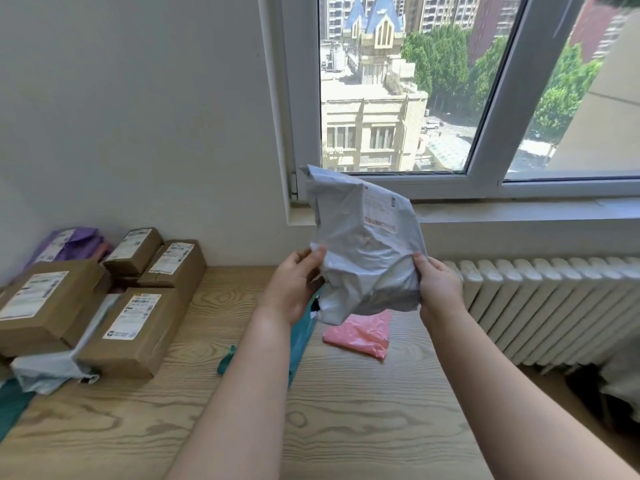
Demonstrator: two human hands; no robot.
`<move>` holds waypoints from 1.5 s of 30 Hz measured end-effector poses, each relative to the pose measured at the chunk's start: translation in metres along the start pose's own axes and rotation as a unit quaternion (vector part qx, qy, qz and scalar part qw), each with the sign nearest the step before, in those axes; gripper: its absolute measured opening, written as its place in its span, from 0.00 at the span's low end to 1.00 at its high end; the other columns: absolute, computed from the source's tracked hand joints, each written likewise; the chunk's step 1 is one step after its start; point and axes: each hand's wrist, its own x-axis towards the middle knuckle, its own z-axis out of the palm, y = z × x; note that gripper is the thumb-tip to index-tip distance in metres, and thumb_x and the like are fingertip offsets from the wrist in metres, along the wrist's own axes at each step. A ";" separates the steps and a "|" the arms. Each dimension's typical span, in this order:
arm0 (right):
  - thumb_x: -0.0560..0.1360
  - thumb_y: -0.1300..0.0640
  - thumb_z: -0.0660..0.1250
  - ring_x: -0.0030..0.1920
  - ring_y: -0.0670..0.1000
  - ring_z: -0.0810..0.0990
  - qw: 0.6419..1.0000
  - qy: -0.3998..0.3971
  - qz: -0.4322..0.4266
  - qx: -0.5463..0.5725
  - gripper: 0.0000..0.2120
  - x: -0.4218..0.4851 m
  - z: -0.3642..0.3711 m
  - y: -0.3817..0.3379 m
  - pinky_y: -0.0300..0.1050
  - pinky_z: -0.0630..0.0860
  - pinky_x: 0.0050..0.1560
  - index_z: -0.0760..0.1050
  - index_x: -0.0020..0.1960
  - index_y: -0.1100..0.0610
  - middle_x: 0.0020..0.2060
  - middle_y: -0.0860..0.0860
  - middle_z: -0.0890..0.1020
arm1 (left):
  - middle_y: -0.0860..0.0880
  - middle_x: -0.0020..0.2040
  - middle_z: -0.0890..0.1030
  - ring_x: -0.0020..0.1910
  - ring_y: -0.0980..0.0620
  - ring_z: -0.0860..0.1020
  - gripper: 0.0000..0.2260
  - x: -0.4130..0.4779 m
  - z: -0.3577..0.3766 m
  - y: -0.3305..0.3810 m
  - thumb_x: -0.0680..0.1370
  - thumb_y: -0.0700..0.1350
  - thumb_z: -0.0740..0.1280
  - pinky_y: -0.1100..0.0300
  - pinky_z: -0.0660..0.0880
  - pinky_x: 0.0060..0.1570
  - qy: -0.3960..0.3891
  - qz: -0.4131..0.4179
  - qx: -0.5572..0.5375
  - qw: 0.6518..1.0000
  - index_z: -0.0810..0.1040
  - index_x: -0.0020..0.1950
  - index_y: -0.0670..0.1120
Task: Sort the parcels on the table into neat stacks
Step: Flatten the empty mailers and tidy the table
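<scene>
A crumpled grey plastic mailer (363,244) with a white label is held up above the wooden table (346,410). My left hand (294,285) grips its lower left edge and my right hand (438,282) grips its lower right edge. Under it on the table lie a pink mailer (360,336) and a teal mailer (301,337), the teal one mostly hidden by my left forearm. At the left stand several brown cardboard boxes (135,327) with labels, a purple mailer (69,244) behind them and a pale grey mailer (48,368) wedged under them.
A white radiator (554,306) runs along the table's right side below the window sill (519,213). A white wall (138,116) stands behind the boxes. More teal plastic (10,407) shows at the left edge.
</scene>
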 end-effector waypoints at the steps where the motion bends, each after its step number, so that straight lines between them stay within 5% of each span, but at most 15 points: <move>1: 0.80 0.56 0.68 0.47 0.54 0.83 1.000 0.012 0.002 0.024 0.08 0.002 0.000 -0.003 0.52 0.80 0.54 0.80 0.42 0.54 0.43 0.53 0.84 | 0.42 0.54 0.82 0.47 0.49 0.83 0.14 -0.003 0.000 -0.001 0.78 0.44 0.69 0.58 0.81 0.43 -0.014 -0.005 0.041 0.999 0.75 0.61 0.40; 7: 0.80 0.56 0.67 0.53 0.58 0.82 0.997 0.032 0.013 0.074 0.06 0.011 -0.007 -0.009 0.56 0.80 0.57 0.80 0.48 0.57 0.50 0.57 0.83 | 0.43 0.53 0.83 0.46 0.51 0.82 0.18 -0.009 -0.003 -0.013 0.74 0.38 0.74 0.61 0.79 0.43 -0.065 -0.069 0.215 0.972 0.75 0.62 0.37; 13: 0.82 0.57 0.64 0.47 0.54 0.82 0.993 0.021 0.020 0.113 0.07 0.013 -0.013 -0.010 0.54 0.78 0.57 0.78 0.48 0.59 0.50 0.57 0.82 | 0.44 0.44 0.80 0.37 0.52 0.82 0.10 -0.005 -0.020 -0.015 0.74 0.30 0.70 0.64 0.79 0.35 -0.021 -0.070 0.139 0.988 0.76 0.51 0.40; 16: 0.82 0.57 0.64 0.54 0.58 0.82 0.992 0.010 0.030 0.121 0.08 0.012 -0.015 -0.007 0.55 0.77 0.61 0.77 0.54 0.62 0.54 0.59 0.82 | 0.42 0.46 0.82 0.41 0.49 0.83 0.12 -0.009 -0.026 -0.015 0.75 0.29 0.69 0.59 0.82 0.40 -0.052 -0.125 0.194 0.972 0.76 0.58 0.37; 19: 0.82 0.59 0.63 0.51 0.56 0.82 0.992 -0.014 0.034 0.120 0.07 0.011 -0.016 -0.006 0.50 0.80 0.52 0.78 0.52 0.62 0.52 0.59 0.83 | 0.40 0.52 0.83 0.48 0.46 0.82 0.14 -0.007 -0.029 -0.014 0.77 0.32 0.69 0.51 0.80 0.54 -0.021 -0.125 0.261 0.957 0.76 0.62 0.38; 21: 0.82 0.61 0.62 0.45 0.52 0.83 0.990 -0.029 0.049 0.129 0.07 0.010 -0.017 -0.009 0.46 0.80 0.46 0.77 0.48 0.60 0.47 0.56 0.83 | 0.42 0.57 0.81 0.52 0.46 0.80 0.12 -0.001 -0.029 -0.013 0.80 0.39 0.68 0.51 0.78 0.54 0.039 -0.076 0.243 0.966 0.76 0.63 0.41; 24: 0.82 0.61 0.61 0.47 0.54 0.83 0.991 -0.042 0.064 0.110 0.08 0.007 -0.016 -0.012 0.52 0.77 0.58 0.78 0.50 0.62 0.51 0.59 0.82 | 0.47 0.59 0.79 0.58 0.46 0.78 0.18 0.004 -0.021 -0.002 0.80 0.55 0.66 0.50 0.78 0.57 0.102 0.004 0.136 0.985 0.75 0.63 0.45; 27: 0.81 0.61 0.61 0.60 0.61 0.81 0.989 -0.075 0.094 0.088 0.16 0.005 -0.017 -0.008 0.55 0.73 0.68 0.76 0.64 0.69 0.59 0.63 0.82 | 0.50 0.61 0.79 0.61 0.48 0.78 0.32 0.004 -0.010 0.015 0.71 0.68 0.66 0.50 0.75 0.61 0.101 0.033 0.086 0.991 0.73 0.67 0.48; 30: 0.79 0.61 0.61 0.60 0.60 0.81 0.986 -0.106 0.111 0.058 0.16 0.001 -0.014 -0.006 0.56 0.73 0.67 0.77 0.62 0.69 0.57 0.62 0.83 | 0.51 0.53 0.85 0.56 0.50 0.82 0.28 0.005 -0.007 0.031 0.68 0.69 0.68 0.52 0.76 0.60 0.095 0.048 0.059 0.993 0.80 0.58 0.50; 33: 0.79 0.61 0.62 0.54 0.59 0.82 0.988 -0.096 0.102 0.058 0.12 0.001 -0.014 -0.004 0.53 0.76 0.60 0.79 0.56 0.67 0.51 0.62 0.84 | 0.48 0.47 0.85 0.46 0.49 0.83 0.17 0.005 -0.006 0.037 0.78 0.59 0.67 0.57 0.80 0.47 0.126 0.041 0.084 0.988 0.81 0.53 0.46; 36: 0.80 0.60 0.63 0.48 0.54 0.79 0.995 -0.067 0.038 -0.065 0.07 0.002 -0.014 -0.002 0.47 0.74 0.48 0.79 0.49 0.60 0.47 0.59 0.81 | 0.45 0.49 0.84 0.50 0.46 0.83 0.14 0.007 -0.008 0.031 0.81 0.55 0.65 0.52 0.80 0.54 0.156 0.040 0.130 0.978 0.81 0.51 0.45; 38: 0.81 0.57 0.64 0.52 0.51 0.78 0.985 -0.058 -0.015 -0.161 0.07 -0.001 -0.012 -0.003 0.44 0.73 0.51 0.77 0.57 0.56 0.54 0.54 0.81 | 0.44 0.52 0.84 0.54 0.44 0.82 0.16 0.005 -0.007 0.029 0.81 0.56 0.64 0.47 0.78 0.59 0.189 0.042 0.133 0.972 0.81 0.51 0.45; 41: 0.78 0.50 0.69 0.59 0.48 0.75 0.968 -0.093 -0.085 -0.215 0.23 -0.011 -0.005 -0.009 0.43 0.70 0.56 0.70 0.71 0.52 0.62 0.49 0.75 | 0.44 0.49 0.84 0.53 0.42 0.82 0.15 0.010 -0.003 0.024 0.81 0.56 0.63 0.44 0.78 0.58 0.243 0.043 0.132 0.960 0.80 0.47 0.45; 45: 0.70 0.48 0.77 0.66 0.47 0.72 0.917 -0.227 -0.124 -0.304 0.34 -0.033 0.012 -0.013 0.43 0.70 0.63 0.69 0.73 0.46 0.65 0.44 0.73 | 0.44 0.50 0.82 0.51 0.42 0.81 0.14 0.011 0.013 0.025 0.80 0.53 0.65 0.44 0.80 0.54 0.260 0.011 0.072 0.963 0.79 0.53 0.42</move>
